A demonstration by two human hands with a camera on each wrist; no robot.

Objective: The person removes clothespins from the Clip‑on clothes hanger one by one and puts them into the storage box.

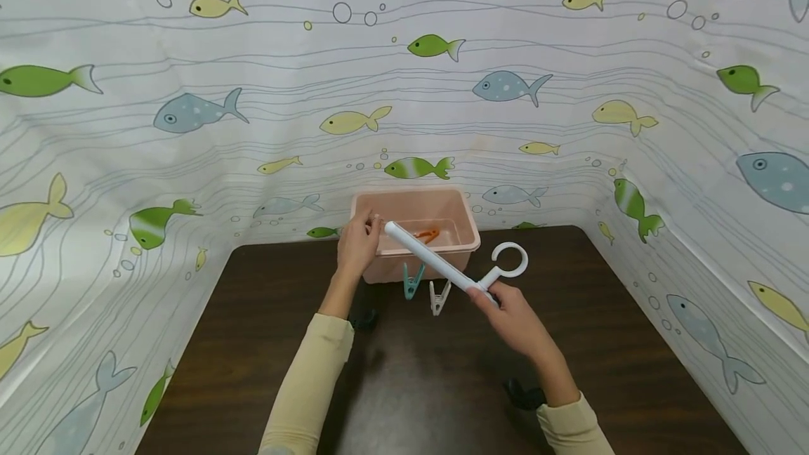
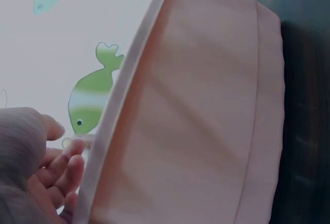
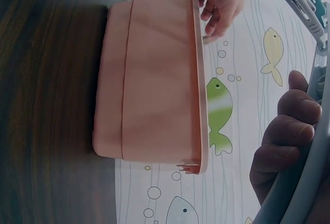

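Note:
In the head view my right hand point(image 1: 512, 314) grips a white folding clip hanger point(image 1: 430, 255) near one end, beside its round hook point(image 1: 510, 260). A teal clip point(image 1: 413, 282) and a whitish clip point(image 1: 439, 298) dangle from its bar. In the right wrist view, curled fingers point(image 3: 283, 136) wrap the bar. My left hand point(image 1: 359, 244) is at the left rim of the pink plastic basin point(image 1: 420, 194). Its fingers point(image 2: 64, 167) are bent, and a small pale thing point(image 3: 209, 40) shows at their tips, its kind unclear. An orange clip point(image 1: 430, 234) lies inside the basin.
The basin stands at the back of a dark wooden table point(image 1: 436, 378). A white fish-print curtain point(image 1: 278, 76) surrounds the table at the back and both sides. Dark wrist-worn pieces point(image 1: 523, 396) sit below the forearms.

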